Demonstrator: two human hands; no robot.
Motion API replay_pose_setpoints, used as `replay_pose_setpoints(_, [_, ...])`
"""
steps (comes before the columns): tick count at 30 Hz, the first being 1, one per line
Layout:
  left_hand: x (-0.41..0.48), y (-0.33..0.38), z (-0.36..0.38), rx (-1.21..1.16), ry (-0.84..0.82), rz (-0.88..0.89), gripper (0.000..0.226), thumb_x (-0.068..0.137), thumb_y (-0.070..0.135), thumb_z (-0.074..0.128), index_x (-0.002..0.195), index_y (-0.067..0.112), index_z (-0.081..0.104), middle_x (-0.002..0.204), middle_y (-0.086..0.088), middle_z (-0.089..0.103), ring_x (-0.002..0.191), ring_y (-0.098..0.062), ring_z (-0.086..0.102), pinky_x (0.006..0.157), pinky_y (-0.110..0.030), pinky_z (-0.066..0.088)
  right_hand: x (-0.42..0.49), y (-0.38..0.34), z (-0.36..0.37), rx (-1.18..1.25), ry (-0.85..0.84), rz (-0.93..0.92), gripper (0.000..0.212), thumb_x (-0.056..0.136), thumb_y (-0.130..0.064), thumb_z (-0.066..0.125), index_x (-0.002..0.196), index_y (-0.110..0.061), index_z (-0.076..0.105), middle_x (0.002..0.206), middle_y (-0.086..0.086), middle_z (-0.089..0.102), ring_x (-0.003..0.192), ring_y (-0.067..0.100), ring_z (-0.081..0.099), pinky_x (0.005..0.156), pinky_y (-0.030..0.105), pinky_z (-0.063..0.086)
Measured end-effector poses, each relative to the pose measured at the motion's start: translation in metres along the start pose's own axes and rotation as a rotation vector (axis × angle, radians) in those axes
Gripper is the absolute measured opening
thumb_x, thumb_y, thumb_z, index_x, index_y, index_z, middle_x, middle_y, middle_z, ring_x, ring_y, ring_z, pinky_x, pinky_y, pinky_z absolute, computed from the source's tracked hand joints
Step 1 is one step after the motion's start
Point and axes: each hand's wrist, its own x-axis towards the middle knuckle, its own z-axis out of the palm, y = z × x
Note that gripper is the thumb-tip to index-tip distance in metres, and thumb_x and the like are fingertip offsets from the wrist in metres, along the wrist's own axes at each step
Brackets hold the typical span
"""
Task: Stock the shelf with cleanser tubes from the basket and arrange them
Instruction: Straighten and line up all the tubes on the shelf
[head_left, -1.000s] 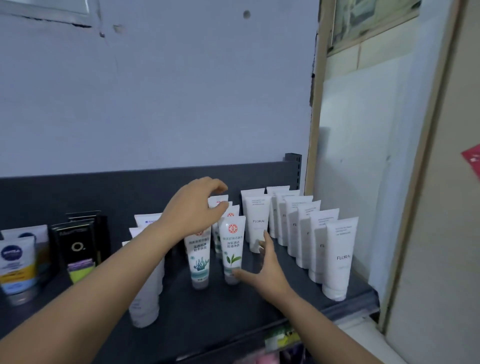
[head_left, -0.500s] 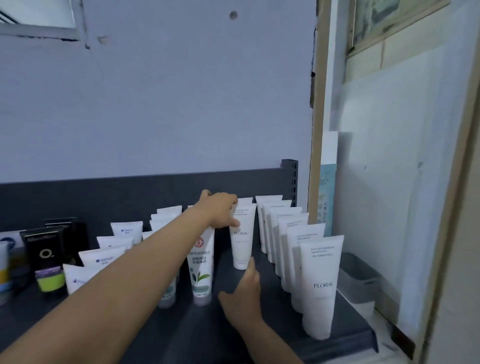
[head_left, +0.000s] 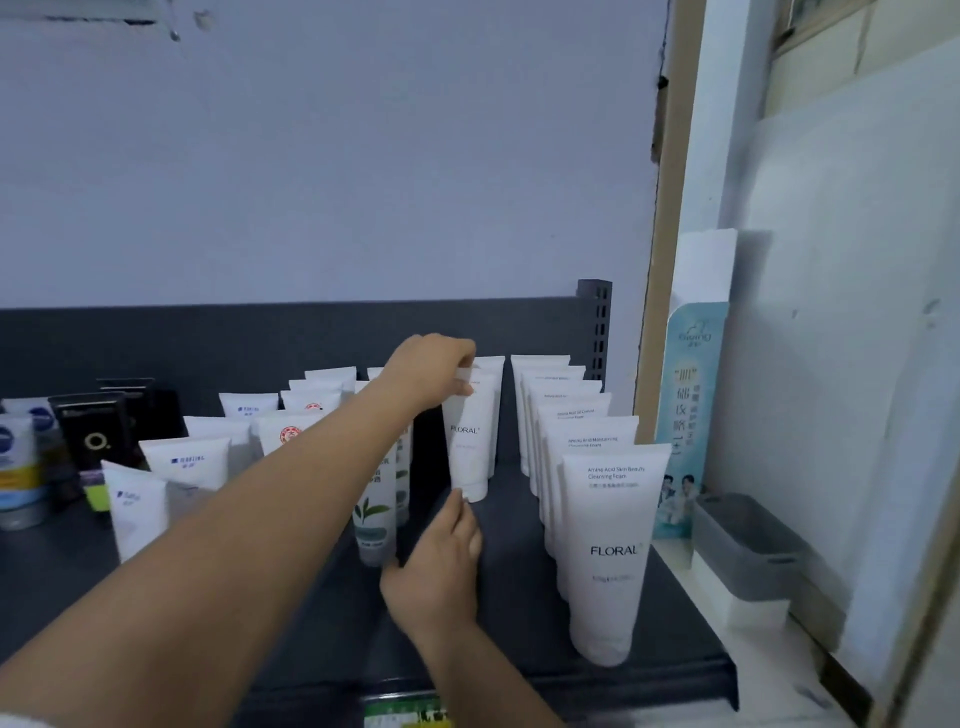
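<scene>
White cleanser tubes stand cap-down in rows on a dark shelf (head_left: 519, 582). My left hand (head_left: 428, 371) reaches to the back and pinches the top edge of a white FLORAL tube (head_left: 470, 441) that stands in the middle column. My right hand (head_left: 441, 566) is stretched forward with straight fingers, its fingertips touching the cap at the foot of that same tube. To the right runs a row of FLORAL tubes (head_left: 610, 551), front to back. Left of my hands stand tubes with a green leaf print (head_left: 374, 514) and a red emblem. The basket is out of view.
More white tubes with blue print (head_left: 187, 462) fill the left side, beside black boxes (head_left: 93, 436) and blue-capped tubes (head_left: 15, 467) at the far left. A grey lidded box (head_left: 748, 540) and a printed card (head_left: 685, 415) sit right of the shelf, by a wooden frame.
My left hand has gone from the red-emblem tubes further back and right to the FLORAL tube's top. My right hand slid forward to that tube's cap. The camera moved closer.
</scene>
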Motion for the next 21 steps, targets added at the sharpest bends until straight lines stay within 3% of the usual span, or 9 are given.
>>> replay_pose_setpoints(11, [0.001,0.019,0.006,0.315,0.040,-0.080,0.025,0.090,0.024,0.064,0.110,0.012,0.053,0.104,-0.005,0.065,0.096,-0.025,0.060,0.069,-0.030,0.030,-0.005,-0.005,-0.007,-0.161,-0.043,-0.055,0.089,0.090,-0.029,0.052,0.148,0.004,-0.006,0.158,0.016,0.002,0.145,0.031,0.006,0.121,0.036,0.006])
replay_pose_setpoints(15, [-0.004,0.023,0.009,0.308,0.020,-0.082,0.025,0.093,0.027,0.058,0.112,0.012,0.051,0.103,-0.004,0.065,0.092,-0.023,0.058,0.074,-0.029,0.029,0.000,-0.003,-0.001,-0.028,0.006,-0.026,0.085,0.089,-0.028,0.056,0.151,-0.005,0.003,0.157,0.011,0.008,0.145,0.026,0.010,0.120,0.032,0.012])
replay_pose_setpoints(17, [-0.007,0.023,0.013,0.292,0.012,-0.082,0.028,0.094,0.031,0.054,0.115,0.012,0.052,0.107,-0.004,0.064,0.100,-0.023,0.059,0.083,-0.031,0.031,0.003,-0.004,0.000,0.084,0.059,-0.040,0.077,0.089,-0.020,0.056,0.151,-0.010,0.011,0.157,0.007,0.012,0.144,0.022,0.013,0.118,0.029,0.017])
replay_pose_setpoints(19, [-0.011,0.022,0.016,0.262,0.074,-0.079,0.036,0.097,0.034,0.049,0.126,0.013,0.050,0.124,-0.007,0.057,0.120,-0.024,0.051,0.099,-0.033,0.032,0.001,-0.006,-0.005,0.228,0.101,-0.100,0.069,0.088,-0.007,0.052,0.149,-0.011,0.021,0.155,0.003,0.019,0.143,0.019,0.017,0.116,0.027,0.022])
replay_pose_setpoints(21, [-0.019,0.026,0.012,0.011,0.228,-0.065,0.043,0.101,0.034,0.042,0.135,0.008,0.047,0.140,-0.010,0.047,0.136,-0.026,0.036,0.110,-0.034,0.027,-0.007,-0.011,-0.014,0.435,0.145,-0.182,0.059,0.088,0.002,0.050,0.141,-0.019,0.034,0.148,-0.004,0.031,0.139,0.013,0.029,0.114,0.025,0.028])
